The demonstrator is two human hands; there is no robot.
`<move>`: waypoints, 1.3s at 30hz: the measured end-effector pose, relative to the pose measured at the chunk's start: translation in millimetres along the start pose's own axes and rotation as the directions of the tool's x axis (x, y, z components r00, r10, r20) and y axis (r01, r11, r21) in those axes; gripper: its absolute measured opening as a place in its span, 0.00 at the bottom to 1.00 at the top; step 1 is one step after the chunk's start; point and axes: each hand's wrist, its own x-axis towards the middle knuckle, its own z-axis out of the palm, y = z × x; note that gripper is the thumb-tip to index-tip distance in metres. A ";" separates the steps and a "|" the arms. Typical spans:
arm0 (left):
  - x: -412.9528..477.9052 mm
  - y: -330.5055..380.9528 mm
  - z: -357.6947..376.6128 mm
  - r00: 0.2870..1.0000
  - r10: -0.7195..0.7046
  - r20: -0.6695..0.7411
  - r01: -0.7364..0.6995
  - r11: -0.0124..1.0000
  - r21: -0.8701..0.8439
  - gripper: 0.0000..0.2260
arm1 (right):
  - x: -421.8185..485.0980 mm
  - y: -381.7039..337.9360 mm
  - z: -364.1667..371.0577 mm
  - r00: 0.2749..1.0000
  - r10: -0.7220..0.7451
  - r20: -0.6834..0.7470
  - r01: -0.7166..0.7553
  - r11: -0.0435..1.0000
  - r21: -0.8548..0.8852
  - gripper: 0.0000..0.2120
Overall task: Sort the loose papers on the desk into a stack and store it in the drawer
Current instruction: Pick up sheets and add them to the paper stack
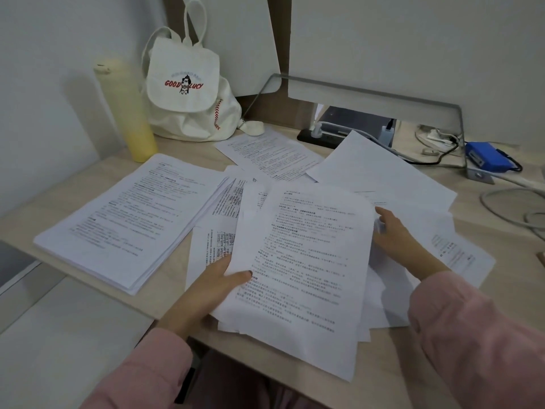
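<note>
On the surface [383, 358] before me, the squared stack [126, 219] lies to the left, with loose papers [383, 175] fanned out behind. My left hand [212, 287] pinches a ragged bundle [298, 276] at its lower corner, and my right hand [398, 234] rests flat beside its right edge. I should tap the edges flush before gathering more.

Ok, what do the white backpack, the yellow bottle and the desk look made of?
Backpack: likely cotton canvas, matte, with soft creases and red stitching. Bottle: matte, pale yellow; plastic or coated metal, unclear. Desk: probably pale wood-look laminate, with faint streaky grain.
</note>
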 end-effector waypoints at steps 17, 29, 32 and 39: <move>3.0 1.6 4.9 0.985 -0.087 -0.150 0.053 0.975 -0.214 0.13 | 8.3 -4.5 -15.7 0.988 -0.126 0.089 0.154 0.825 -0.544 0.37; 7.8 -0.6 6.1 0.976 -0.073 -0.206 0.023 0.972 -0.235 0.09 | 11.9 -12.2 -21.8 0.980 -0.101 0.170 0.180 0.811 -0.557 0.40; 9.4 -2.4 5.5 0.975 -0.065 -0.213 0.018 0.976 -0.215 0.09 | 16.7 -16.6 -24.3 0.984 -0.077 0.161 0.158 0.793 -0.589 0.38; 10.9 -6.2 5.7 0.979 -0.025 -0.201 -0.004 0.989 -0.145 0.09 | 12.2 -17.8 -27.7 0.995 -0.070 0.069 0.086 0.963 -0.257 0.10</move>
